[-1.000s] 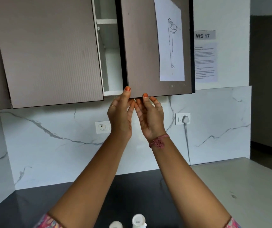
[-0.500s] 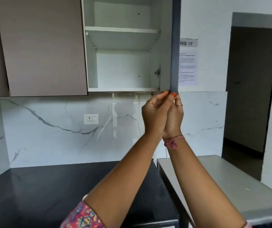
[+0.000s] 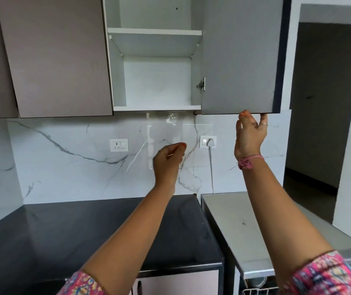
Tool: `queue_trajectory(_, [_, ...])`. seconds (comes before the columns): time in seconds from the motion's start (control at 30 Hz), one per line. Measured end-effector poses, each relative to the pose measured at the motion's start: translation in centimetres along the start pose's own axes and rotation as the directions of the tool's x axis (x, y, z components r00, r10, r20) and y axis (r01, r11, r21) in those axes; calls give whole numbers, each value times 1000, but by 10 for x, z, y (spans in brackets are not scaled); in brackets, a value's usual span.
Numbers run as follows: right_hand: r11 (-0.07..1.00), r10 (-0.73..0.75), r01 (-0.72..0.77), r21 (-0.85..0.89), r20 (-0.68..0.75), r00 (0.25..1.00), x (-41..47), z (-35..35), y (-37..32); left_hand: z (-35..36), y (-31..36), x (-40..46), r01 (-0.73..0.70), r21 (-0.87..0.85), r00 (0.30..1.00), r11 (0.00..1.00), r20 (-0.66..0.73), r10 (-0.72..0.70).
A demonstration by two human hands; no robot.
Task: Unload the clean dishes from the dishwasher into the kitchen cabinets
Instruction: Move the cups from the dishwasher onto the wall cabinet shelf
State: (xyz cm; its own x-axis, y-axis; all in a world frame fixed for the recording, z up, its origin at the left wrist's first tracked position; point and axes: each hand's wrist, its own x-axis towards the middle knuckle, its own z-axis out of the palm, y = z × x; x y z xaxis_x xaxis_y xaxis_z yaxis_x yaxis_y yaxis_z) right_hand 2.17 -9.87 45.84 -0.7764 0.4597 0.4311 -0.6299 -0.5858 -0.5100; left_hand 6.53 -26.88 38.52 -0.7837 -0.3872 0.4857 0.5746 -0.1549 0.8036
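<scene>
The wall cabinet (image 3: 157, 107) stands open, and its two white shelves hold nothing. Its grey door (image 3: 238, 60) is swung out to the right. My right hand (image 3: 250, 135) is raised to the door's bottom edge, thumb in front and fingers curled behind it. My left hand (image 3: 168, 160) hangs lower in front of the marble backsplash, fingers loosely curled and holding nothing. At the bottom right edge shows a white wire dish rack (image 3: 255, 291) with a dish in it, under a steel top.
A black counter (image 3: 85, 241) runs below the cabinets, next to a steel surface (image 3: 234, 231) on the right. A closed cabinet door (image 3: 59, 56) hangs to the left. A wall socket (image 3: 118, 145) and a plugged-in cord (image 3: 209, 142) are on the backsplash. A dark doorway (image 3: 319, 103) opens at right.
The door has swung from nearly closed to wide open. My left hand has let go of it and dropped away; my right hand stays at its bottom edge.
</scene>
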Motion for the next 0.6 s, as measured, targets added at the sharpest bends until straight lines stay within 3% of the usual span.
queue_trajectory(0.13, [992, -23, 25, -124, 10, 1000, 8, -9, -1, -22, -10, 0, 49, 1, 996, 999, -77, -48])
queue_trajectory(0.4, [991, 4, 2, -136, 46, 999, 16, -25, 9, -51, -23, -4, 94, 25, 982, 995, -166, -88])
queue_trajectory(0.6, [970, 94, -64, -235, 122, 988, -4, -14, 63, -83, -35, 7, 105, 63, 971, 992, -221, -88])
